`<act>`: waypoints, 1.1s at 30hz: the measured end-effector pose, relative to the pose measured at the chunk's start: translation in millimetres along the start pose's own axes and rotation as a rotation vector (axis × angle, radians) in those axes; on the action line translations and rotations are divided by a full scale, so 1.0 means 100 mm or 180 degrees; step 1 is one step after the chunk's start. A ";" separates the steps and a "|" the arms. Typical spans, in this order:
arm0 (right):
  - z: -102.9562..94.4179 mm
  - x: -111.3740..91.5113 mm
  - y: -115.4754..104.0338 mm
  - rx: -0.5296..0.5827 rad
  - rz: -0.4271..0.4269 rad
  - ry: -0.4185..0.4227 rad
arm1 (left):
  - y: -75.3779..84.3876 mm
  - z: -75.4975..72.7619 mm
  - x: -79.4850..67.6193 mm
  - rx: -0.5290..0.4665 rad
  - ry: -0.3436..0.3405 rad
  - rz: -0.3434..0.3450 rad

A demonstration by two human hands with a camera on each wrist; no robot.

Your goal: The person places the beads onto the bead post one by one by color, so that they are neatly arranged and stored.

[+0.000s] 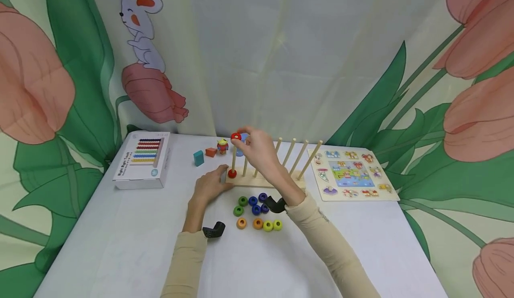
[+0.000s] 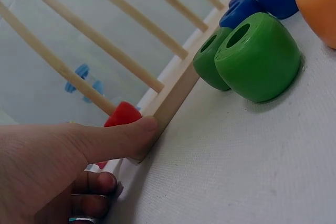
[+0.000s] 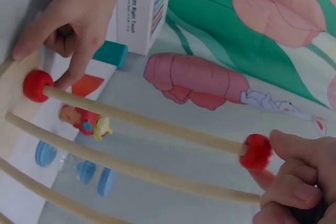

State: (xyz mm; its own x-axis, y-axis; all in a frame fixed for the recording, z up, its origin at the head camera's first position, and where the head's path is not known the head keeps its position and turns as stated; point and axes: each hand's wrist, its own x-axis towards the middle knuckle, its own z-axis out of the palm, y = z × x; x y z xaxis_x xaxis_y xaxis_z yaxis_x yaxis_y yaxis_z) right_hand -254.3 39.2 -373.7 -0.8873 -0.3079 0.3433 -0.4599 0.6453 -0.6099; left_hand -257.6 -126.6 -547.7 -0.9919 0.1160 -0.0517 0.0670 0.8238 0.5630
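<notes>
Bead (image 3: 257, 151), rounded glossy red, at tip of leftmost wooden peg (image 1: 234, 157), pinched in right hand (image 1: 260, 150). Gripped in left hand (image 1: 208, 185), left end of pale wooden base (image 1: 257, 181); nearer, chunky holed beads (image 2: 260, 64) on cloth-covered desk (image 1: 120, 244).

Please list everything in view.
Wooden peg rack: 1, pale, centre
Round beads: 12, two each red (leftmost peg), green, blue, purple, orange, yellow (front)
Small blocks: 2, teal, reddish, back
Toy figure: 1, multicoloured, back
Rounded pieces: several, blue, back
Cardboard box: 1, white, left
Puzzle board: 1, multicoloured, right
Table: 1, white, beneath
Curtain: 1, floral, behind
Devices: 2, black, wrists
Sleeves: 2, beige, forearms
Left hand: 1, gripping rack
Right hand: 1, peg top
</notes>
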 end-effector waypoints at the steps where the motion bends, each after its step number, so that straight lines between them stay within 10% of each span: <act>1: 0.00 -0.03 0.01 0.0034 0.0002 0.0054 | 0.00 0.00 0.00 0.0007 -0.0009 -0.0006; 7: -0.01 -0.37 0.14 0.0582 0.0091 0.0406 | 0.02 0.00 -0.01 0.0044 -0.0066 0.0011; 13: 0.08 -0.82 0.46 0.1008 0.0578 0.0198 | 0.03 -0.04 0.00 0.0077 -0.0044 -0.0040; 23: 0.16 -1.61 1.05 0.0641 0.1278 -0.0408 | 0.01 -0.06 -0.01 0.0010 -0.0093 -0.0085; 33: 0.20 -2.02 1.32 0.0158 0.1286 -0.0904 | 0.03 -0.03 -0.01 0.0021 -0.0094 -0.0093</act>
State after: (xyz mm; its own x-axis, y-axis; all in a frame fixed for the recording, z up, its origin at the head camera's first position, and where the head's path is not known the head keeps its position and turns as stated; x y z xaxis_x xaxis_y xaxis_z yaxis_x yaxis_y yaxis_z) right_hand -136.8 172.3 -538.1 -0.9659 -0.2229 -0.1315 -0.0724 0.7205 -0.6897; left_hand -256.5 -125.6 -543.8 -0.9898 0.1081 -0.0926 0.0388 0.8307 0.5554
